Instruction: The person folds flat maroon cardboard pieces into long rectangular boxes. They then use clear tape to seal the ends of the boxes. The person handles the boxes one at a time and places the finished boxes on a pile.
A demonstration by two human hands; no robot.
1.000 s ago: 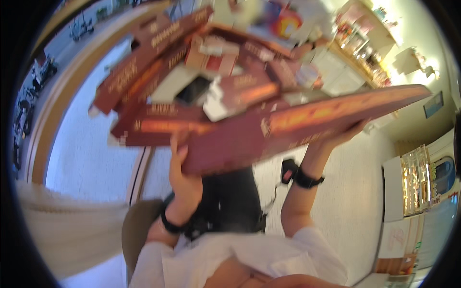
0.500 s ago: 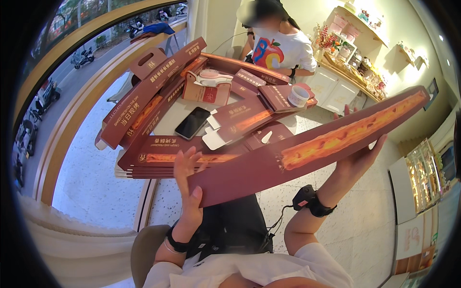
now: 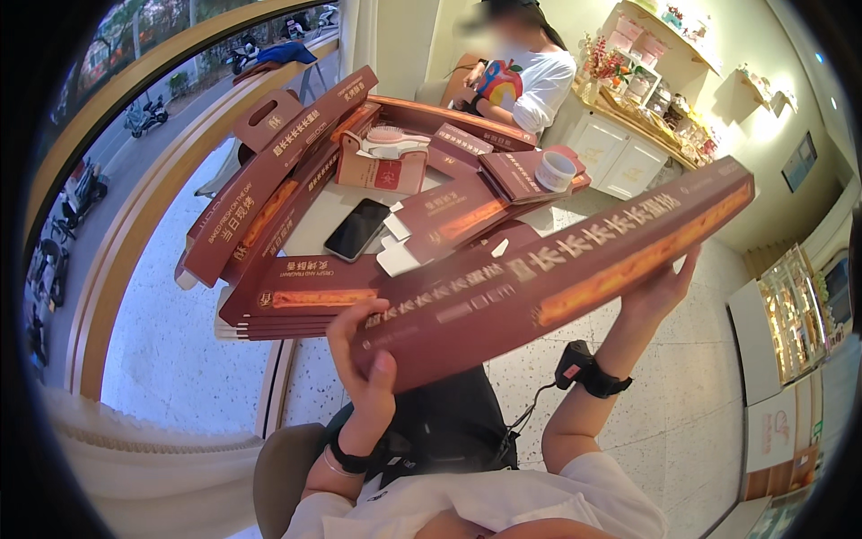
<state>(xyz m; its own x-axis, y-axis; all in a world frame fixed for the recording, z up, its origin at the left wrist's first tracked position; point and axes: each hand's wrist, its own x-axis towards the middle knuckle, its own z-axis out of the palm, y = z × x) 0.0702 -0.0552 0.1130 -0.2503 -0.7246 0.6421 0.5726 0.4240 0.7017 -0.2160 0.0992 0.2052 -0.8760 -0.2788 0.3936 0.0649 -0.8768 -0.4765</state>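
Note:
A long maroon cardboard box (image 3: 575, 260) with a picture of a baked stick slants across the front, its right end higher and farther out. My left hand (image 3: 364, 364) is closed round its near left end, thumb on the front face. Farther along, my right hand (image 3: 660, 283) holds the box from below and behind; some of its fingers are hidden by the cardboard. Beyond my left hand, flattened maroon boxes (image 3: 314, 278) lie stacked at the table's near edge. A black phone (image 3: 357, 229) rests behind them.
More long maroon boxes (image 3: 278, 171) line the table's left and far sides. A hairbrush (image 3: 388, 136) lies on a small box, and a roll of tape (image 3: 556, 171) sits on flat cartons (image 3: 516, 180). Across the table sits a person in a white shirt (image 3: 539, 85). A window frame (image 3: 99, 296) runs along the left.
Both hands have rolled the long box, so its printed narrow side now faces up beside the picture face. Its right end has shifted left with my right hand.

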